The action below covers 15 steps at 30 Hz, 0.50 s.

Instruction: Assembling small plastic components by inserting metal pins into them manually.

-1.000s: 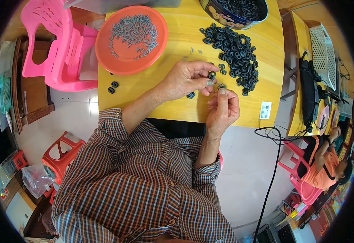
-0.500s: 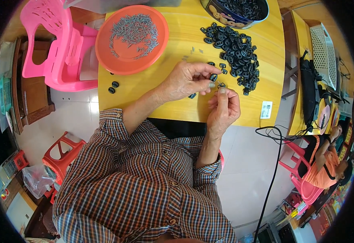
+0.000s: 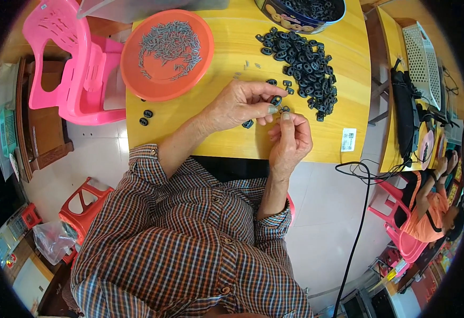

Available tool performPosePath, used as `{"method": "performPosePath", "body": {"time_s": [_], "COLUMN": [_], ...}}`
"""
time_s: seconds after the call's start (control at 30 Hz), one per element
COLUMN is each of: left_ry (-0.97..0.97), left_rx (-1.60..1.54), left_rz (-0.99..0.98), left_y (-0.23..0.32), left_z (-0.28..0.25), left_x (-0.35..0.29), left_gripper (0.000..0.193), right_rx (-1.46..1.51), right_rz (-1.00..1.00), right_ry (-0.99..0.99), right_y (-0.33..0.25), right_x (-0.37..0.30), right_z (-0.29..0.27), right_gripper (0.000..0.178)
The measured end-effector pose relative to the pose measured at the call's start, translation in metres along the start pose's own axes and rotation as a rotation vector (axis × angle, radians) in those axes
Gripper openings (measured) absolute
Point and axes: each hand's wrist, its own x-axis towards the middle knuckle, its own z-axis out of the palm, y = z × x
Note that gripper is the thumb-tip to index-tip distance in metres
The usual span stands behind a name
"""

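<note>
My left hand [image 3: 237,107] pinches a black oval two-hole cord lock piece [image 3: 276,100] between thumb and fingertips, just above the table. Close beside it, my right hand [image 3: 292,139] is closed with thumb and finger on a smaller black cord lock part [image 3: 285,109]. The two parts are near each other; whether they touch is too small to tell. Another oval piece [image 3: 248,124] lies under my left hand, partly hidden. Beyond my fingertips are a few loose black pieces [image 3: 288,87]. A large heap of black cord lock pieces [image 3: 311,71] spreads to the right.
An orange-red plate [image 3: 136,85] holds many small grey springs [image 3: 171,40]. Several springs lie loose [image 3: 246,64]. A round tin [image 3: 317,25] of black parts stands at the back. Two oval pieces [image 3: 146,117] sit at the left edge. A white label [image 3: 348,140] lies right; a person [image 3: 428,212] sits far right.
The whole view has shifted slightly. Both my hands keep their pinches on the small black parts, with little movement between them. The seated person's hands have moved up.
</note>
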Motion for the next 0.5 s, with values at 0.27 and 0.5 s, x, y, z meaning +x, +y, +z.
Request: {"method": "performPosePath", "body": {"time_s": [0.27, 0.5], "left_ry": [-0.012, -0.015], "left_rx": [0.035, 0.098], "left_rz": [0.018, 0.054], "left_y": [0.0003, 0.0011], "left_z": [-0.0007, -0.001], "left_x": [-0.0008, -0.0013], "left_gripper": [0.034, 0.033], "right_rx": [0.013, -0.036], "right_rz": [0.01, 0.01], "right_ry": [-0.025, -0.011], "right_y": [-0.0002, -0.0037], "right_x": [-0.0006, -0.0013], "right_z": [-0.0009, 0.0038], "right_gripper": [0.01, 0.011]}}
